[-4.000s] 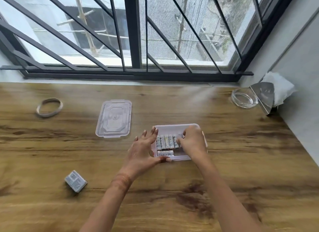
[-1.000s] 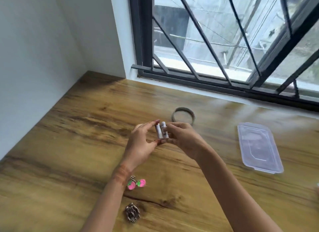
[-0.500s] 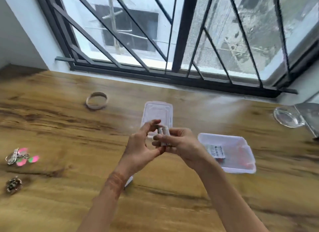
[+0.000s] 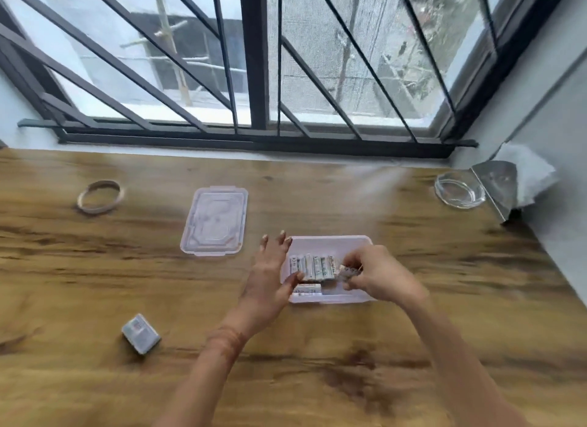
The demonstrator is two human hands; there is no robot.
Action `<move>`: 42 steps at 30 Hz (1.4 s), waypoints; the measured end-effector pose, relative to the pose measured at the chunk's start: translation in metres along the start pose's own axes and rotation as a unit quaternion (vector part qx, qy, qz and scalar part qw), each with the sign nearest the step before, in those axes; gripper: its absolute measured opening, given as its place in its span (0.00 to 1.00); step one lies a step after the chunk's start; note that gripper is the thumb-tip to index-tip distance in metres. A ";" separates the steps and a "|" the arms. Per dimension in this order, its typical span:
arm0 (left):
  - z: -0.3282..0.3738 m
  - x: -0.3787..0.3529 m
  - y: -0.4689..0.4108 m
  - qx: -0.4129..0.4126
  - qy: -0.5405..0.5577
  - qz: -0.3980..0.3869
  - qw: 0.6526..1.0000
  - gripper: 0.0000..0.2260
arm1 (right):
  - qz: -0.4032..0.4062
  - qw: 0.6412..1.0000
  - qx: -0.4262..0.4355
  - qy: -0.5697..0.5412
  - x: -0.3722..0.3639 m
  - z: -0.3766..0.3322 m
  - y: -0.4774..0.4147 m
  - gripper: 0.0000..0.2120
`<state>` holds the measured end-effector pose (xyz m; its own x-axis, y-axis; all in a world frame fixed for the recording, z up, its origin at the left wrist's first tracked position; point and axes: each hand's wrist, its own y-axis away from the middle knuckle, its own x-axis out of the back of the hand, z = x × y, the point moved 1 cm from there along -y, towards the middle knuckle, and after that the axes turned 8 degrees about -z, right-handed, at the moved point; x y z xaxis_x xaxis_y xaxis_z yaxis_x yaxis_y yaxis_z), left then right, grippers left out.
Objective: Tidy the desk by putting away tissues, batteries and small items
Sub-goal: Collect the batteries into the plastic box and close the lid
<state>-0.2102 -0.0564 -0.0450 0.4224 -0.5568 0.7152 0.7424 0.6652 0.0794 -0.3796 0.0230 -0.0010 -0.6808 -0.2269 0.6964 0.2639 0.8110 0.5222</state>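
The small translucent plastic box sits on the wood-grain desk near its middle, lid off, and everything else is placed from it. Inside, a row of white cylindrical batteries lies side by side, with one more battery crosswise along the near wall.

The right hand is over the box's right half, fingers pinched on a few small grey batteries just beside the row. The left hand rests at the box's left edge, fingers spread and slack, its thumb touching the end of the row; it grips nothing.

The step in hand looks like loading batteries into the box. The next move would call for laying the pinched ones down flat beside the row, parallel, while the left hand steadies the box.

The clear rectangular lid lies flat to the box's far left, apart from it. Nearer the camera and left is a small grey rectangular block. Far left lies a pale ring band. Far right, at the wall, stand a clear glass dish, a metal triangular holder and white tissue.

Printing shows on the battery sleeves, but blur leaves it unreadable.
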 end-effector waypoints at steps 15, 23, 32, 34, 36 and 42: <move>-0.010 -0.013 0.003 0.020 -0.075 -0.004 0.997 0.26 | 0.005 0.996 0.015 0.090 -0.016 -0.001 -0.012 0.13; -0.013 -0.014 0.002 0.023 -0.061 -0.005 0.998 0.26 | 0.082 0.991 0.039 0.098 -0.022 -0.005 -0.009 0.12; -0.011 -0.009 0.007 0.013 -0.033 0.004 0.999 0.29 | 0.136 0.987 0.084 0.010 -0.022 -0.015 -0.007 0.09; -0.012 -0.003 0.010 0.021 -0.001 0.034 0.999 0.30 | 0.160 0.979 0.118 -0.041 -0.021 -0.030 -0.009 0.06; -0.016 0.004 0.013 0.050 0.026 0.068 0.996 0.27 | 0.183 0.967 0.151 -0.091 -0.020 -0.047 -0.013 0.04; -0.046 0.040 0.014 0.160 0.064 0.188 0.967 0.21 | 0.162 0.938 0.173 -0.252 -0.027 -0.109 -0.039 0.09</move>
<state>-0.1590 -0.0924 -0.0469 0.7076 -0.2895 0.6446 0.3340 0.9409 0.0558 -0.2974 -0.0614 0.0133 -0.8625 0.2747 0.4250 0.3348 0.9395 0.0721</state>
